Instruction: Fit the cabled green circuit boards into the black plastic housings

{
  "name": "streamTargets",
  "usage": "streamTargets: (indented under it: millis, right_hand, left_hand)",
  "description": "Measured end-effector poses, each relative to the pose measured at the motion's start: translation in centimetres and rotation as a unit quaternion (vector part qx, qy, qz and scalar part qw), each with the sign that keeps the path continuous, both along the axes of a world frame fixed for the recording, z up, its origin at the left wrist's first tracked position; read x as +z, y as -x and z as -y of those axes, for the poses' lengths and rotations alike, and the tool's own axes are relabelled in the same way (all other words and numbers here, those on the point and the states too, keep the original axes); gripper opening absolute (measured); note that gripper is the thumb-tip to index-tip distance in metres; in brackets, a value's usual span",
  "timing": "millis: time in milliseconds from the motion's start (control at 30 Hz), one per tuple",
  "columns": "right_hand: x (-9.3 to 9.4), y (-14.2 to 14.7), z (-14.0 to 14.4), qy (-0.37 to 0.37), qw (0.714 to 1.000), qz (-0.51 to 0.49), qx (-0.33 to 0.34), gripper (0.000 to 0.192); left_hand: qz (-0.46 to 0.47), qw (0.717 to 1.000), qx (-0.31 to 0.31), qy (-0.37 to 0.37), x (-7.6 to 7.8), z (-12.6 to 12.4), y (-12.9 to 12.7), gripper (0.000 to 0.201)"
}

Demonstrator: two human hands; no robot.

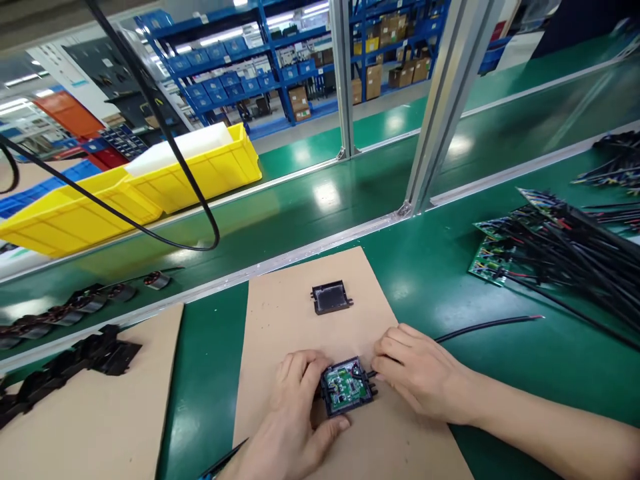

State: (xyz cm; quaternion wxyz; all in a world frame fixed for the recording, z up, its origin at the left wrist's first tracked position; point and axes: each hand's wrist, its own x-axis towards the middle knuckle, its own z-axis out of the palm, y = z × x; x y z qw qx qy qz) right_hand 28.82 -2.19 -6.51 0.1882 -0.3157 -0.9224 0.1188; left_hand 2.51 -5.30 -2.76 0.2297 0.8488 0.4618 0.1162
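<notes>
A small black plastic case lies on a cardboard sheet with a green circuit board inside it. My left hand grips the case along its left side, thumb at the lower edge. To the right, my right hand is closed on a black cable where it meets the case. The cable runs out behind that hand and ends in a reddish tip. Another black case half, hollow side up, rests farther up the cardboard, apart from both hands.
Circuit boards with bundled black cables lie at right. Black plastic parts sit on another cardboard sheet at left. Wound metal parts line a strip beyond a metal rail. Yellow bins stand behind; a black cable loop hangs overhead.
</notes>
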Motion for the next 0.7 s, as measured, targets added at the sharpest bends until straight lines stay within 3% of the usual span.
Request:
streamTargets:
  millis: [67, 167, 300, 367, 467, 533, 600, 700]
  right_hand:
    - [-0.1, -0.9, -0.6, -0.042, 0.999, 0.024, -0.011, 0.022]
    - [1.4, -3.3, -4.2, -0.122, 0.988, 0.067, -0.072, 0.024]
    - [6.9, -5.6, -14.0, -0.177, 0.957, 0.135, -0.188, 0.021]
    - [9.5, -5.3, -19.0, -0.197, 0.942, 0.125, -0.240, 0.021]
    - [10.7, -4.3, -23.4, -0.208, 0.926, 0.104, -0.298, 0.027]
    - [9.7, -4.1, -23.1, -0.203, 0.926, 0.097, -0.303, 0.032]
    - [7.7, -4.7, -20.3, -0.195, 0.935, 0.098, -0.280, 0.034]
    - [4.9, -7.2, -13.1, -0.175, 0.953, 0.093, -0.228, 0.034]
  left_hand:
    - [0.000, 1.000, 0.001, -0.002, 1.1, -0.1, 0.9, 0.055]
    - [-0.040, 0.998, 0.045, -0.029, 4.5, -2.8, 4.3, 0.052]
    - [-0.153, 0.975, 0.134, -0.093, 9.7, -12.2, 9.4, 0.057]
    - [-0.168, 0.969, 0.152, -0.096, 10.8, -17.8, 10.6, 0.056]
    - [-0.193, 0.957, 0.190, -0.103, 9.1, -23.4, 10.7, 0.049]
    - [-0.206, 0.952, 0.203, -0.101, 6.5, -24.5, 10.3, 0.045]
    - [-0.208, 0.953, 0.196, -0.099, 3.9, -23.5, 9.9, 0.045]
    - [-0.189, 0.962, 0.165, -0.105, 1.3, -19.4, 10.1, 0.050]
